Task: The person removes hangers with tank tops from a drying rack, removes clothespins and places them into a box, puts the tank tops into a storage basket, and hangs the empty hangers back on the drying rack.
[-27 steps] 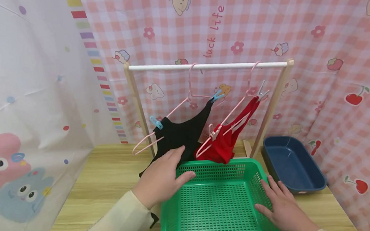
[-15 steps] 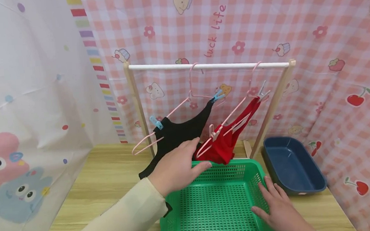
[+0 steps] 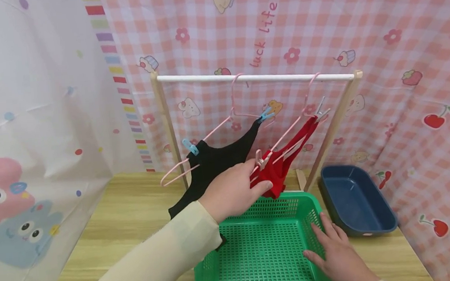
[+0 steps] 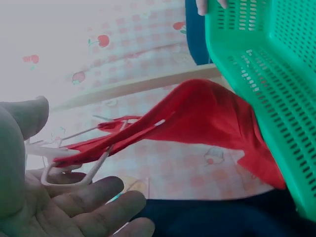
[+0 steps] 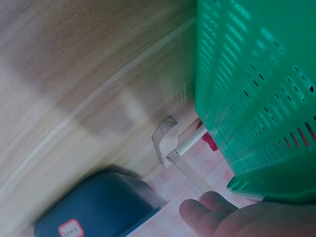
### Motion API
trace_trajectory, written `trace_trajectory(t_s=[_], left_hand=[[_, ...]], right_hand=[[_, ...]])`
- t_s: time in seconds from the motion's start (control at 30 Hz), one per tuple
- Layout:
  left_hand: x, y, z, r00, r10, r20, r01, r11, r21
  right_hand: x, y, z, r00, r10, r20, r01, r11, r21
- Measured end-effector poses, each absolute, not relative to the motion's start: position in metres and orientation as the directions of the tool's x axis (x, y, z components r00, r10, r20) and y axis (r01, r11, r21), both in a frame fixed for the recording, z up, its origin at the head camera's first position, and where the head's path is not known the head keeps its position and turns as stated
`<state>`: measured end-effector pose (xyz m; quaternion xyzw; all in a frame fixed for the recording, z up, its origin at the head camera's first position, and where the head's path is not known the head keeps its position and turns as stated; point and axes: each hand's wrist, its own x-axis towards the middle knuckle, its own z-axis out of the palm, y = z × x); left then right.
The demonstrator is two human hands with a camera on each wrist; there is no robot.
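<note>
My left hand reaches across the green basket to the near end of a pink hanger. Seen from the left wrist, the hanger's looped end lies between the spread thumb and loosely extended fingers. A red garment hangs from this hanger, pinned by a pale clothespin and a grey clothespin. To its left, a black garment hangs on another pink hanger, with blue clothespins at both straps. My right hand rests at the basket's right rim with fingers extended.
A small rack with a white rod and wooden posts stands behind the basket. On the right of the wooden table sits a dark blue tray. Patterned curtains enclose the back and sides.
My left hand has moved right, from in front of the black garment to the red garment's hanger end. The right hand has shifted slightly left along the basket rim.
</note>
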<state>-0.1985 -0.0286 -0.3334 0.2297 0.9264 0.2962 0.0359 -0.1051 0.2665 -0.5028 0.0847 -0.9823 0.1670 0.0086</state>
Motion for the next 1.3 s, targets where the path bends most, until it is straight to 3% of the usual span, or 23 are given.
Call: trace_trajectory(t_s=[0.33, 1.3], left_hand=[[-0.206, -0.019, -0.328, -0.908, 0.419, -0.018, 0.287, 0.652, 0.702], [-0.213, -0.014, -0.338, -0.926, 0.365, -0.096, 0.146, 0.58, 0.801]], right_hand=[[-0.107, 0.267, -0.503, -0.986, -0.161, 0.04, -0.165, 0.931, -0.326], [-0.105, 0.267, -0.506, -0.984, -0.159, 0.076, -0.175, 0.935, -0.309]])
